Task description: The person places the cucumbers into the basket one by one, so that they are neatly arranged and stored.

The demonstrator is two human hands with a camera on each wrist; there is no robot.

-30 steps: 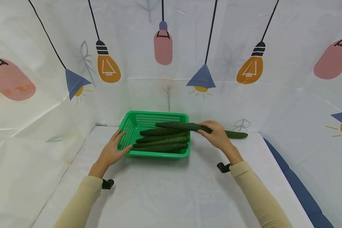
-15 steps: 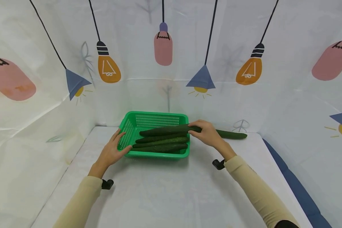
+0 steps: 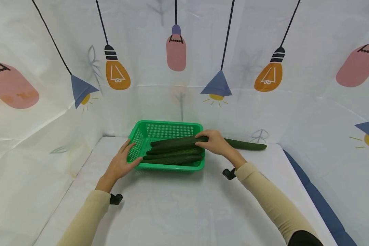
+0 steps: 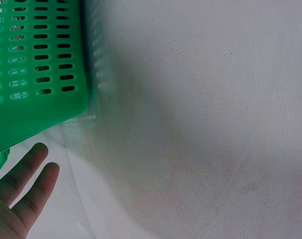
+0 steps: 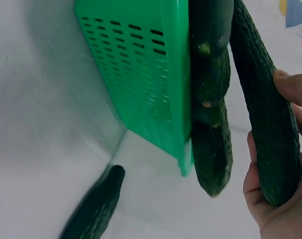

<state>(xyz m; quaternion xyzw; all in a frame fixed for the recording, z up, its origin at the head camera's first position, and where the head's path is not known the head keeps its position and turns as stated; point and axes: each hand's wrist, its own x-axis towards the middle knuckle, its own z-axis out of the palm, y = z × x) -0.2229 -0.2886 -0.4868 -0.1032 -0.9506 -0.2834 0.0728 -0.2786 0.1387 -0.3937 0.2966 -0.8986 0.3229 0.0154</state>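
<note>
My right hand (image 3: 214,141) grips a dark green cucumber (image 5: 265,109) between thumb and fingers, over the right end of a green plastic basket (image 3: 169,122). The held cucumber lies lengthwise over several other cucumbers (image 3: 173,159) in the basket. In the right wrist view, the ends of the basket's cucumbers (image 5: 211,154) jut up past the rim, beside the held one. My left hand (image 3: 122,163) rests at the basket's left end, fingers straight and spread along the side, thumb at the front rim. Two of its fingers (image 4: 29,172) show in the left wrist view below the basket corner.
One more cucumber (image 3: 247,145) lies on the white-covered table (image 3: 172,208), right of the basket and partly behind my right hand. A white sheet (image 3: 153,102) printed with lamps hangs close behind the basket. Blue fabric (image 3: 319,201) runs along the table's right edge.
My right hand has moved left and brought the cucumber down over the others in the basket. More of the cucumber on the table now shows. My left hand stays at the basket's left end.
</note>
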